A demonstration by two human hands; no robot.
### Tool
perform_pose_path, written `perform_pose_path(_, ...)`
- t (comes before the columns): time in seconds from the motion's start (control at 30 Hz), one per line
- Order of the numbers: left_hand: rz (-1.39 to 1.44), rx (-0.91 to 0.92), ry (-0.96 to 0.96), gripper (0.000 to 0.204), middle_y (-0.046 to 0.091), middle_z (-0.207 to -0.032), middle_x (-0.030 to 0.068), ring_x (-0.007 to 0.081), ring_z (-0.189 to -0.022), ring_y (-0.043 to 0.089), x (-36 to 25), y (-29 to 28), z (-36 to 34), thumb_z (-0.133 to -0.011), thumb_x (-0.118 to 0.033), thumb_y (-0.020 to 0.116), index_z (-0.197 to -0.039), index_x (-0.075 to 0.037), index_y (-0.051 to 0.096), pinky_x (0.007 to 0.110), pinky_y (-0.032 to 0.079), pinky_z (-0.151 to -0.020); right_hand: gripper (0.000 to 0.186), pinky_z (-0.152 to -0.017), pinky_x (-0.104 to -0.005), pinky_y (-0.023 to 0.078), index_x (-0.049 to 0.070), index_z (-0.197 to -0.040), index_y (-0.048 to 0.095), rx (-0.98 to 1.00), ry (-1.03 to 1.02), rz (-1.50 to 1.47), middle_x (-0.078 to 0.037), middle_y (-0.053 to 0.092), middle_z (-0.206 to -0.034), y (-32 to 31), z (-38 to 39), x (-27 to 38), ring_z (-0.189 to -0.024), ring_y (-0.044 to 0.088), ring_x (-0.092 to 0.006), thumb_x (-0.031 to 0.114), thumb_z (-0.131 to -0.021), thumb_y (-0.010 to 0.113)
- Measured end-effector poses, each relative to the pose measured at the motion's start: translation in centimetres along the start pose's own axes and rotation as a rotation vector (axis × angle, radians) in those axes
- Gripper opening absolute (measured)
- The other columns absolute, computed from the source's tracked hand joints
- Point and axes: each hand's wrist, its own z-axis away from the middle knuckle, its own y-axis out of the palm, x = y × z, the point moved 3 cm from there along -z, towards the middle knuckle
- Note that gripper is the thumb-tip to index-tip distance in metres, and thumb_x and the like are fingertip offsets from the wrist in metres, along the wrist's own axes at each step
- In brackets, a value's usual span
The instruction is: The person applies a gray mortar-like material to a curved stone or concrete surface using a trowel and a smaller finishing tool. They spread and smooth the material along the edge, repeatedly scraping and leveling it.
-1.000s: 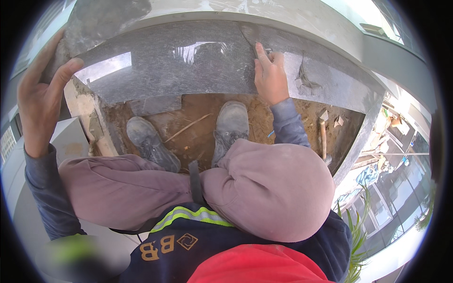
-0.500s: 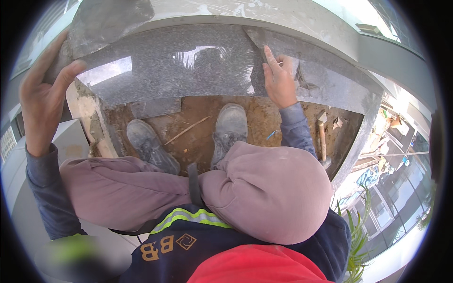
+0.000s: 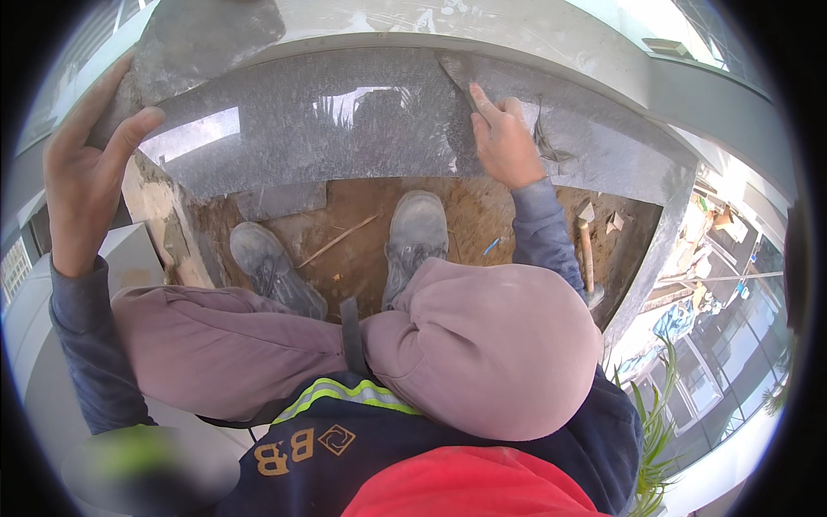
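Observation:
My right hand grips a putty knife with its index finger stretched along it. The knife's wedge-shaped grey blade lies against the polished grey stone slab, near the slab's far edge. At the upper left, my left hand is closed on a flat grey piece with a dusty surface, its thumb apart at the near side. What that piece is I cannot make out. Dark grey smears mark the slab to the right of my right hand.
Below the slab is a brown dirt strip with my shoes, a thin stick, a flat grey offcut and a wooden-handled hammer. A pale ledge runs along the far side. Leafy plants stand at lower right.
My right hand and the putty knife have shifted slightly left along the slab. My left hand and the flat grey piece are in nearly the same place.

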Motion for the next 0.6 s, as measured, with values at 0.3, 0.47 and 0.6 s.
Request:
perform_pose_path(0.3,-0.053,-0.015,-0.027,0.059,0.072,-0.123,0.0162,0.0217,-0.106,0.071,0.4,-0.5,0.4,-0.087,-0.03,0.081,-0.136,-0.002,0.064,0.033,0.056,-0.093,0.047,-0.078,-0.04,0.055,0.01,-0.144,0.058,-0.089,-0.075,-0.073,-0.02,0.052,-0.105,1.0,0.8,2.5,-0.085,0.062,-0.0316,0.011,-0.098,0.064)
perform_pose_path(0.47,-0.083,-0.045,0.073,0.059,0.072,-0.123,0.0158,0.0217,-0.106,0.071,-0.1,-0.2,0.2,-0.088,-0.032,0.08,-0.137,-0.003,0.064,0.034,0.056,-0.094,0.05,-0.074,-0.0421,0.057,0.011,-0.147,0.055,-0.171,-0.1,-0.044,-0.021,0.051,-0.107,4.7,0.5,2.3,-0.083,0.063,-0.0339,0.011,-0.097,0.065)
perform_pose_path(0.6,-0.028,0.002,-0.006,0.058,0.072,-0.123,0.015,0.0209,-0.106,0.071,0.2,0.0,0.1,-0.089,-0.031,0.08,-0.137,-0.003,0.064,0.033,0.056,-0.093,0.049,-0.073,-0.0444,0.058,0.009,-0.145,0.056,-0.137,-0.08,0.014,-0.023,0.051,-0.109,5.0,0.3,2.3,-0.081,0.065,-0.0371,0.013,-0.097,0.064)
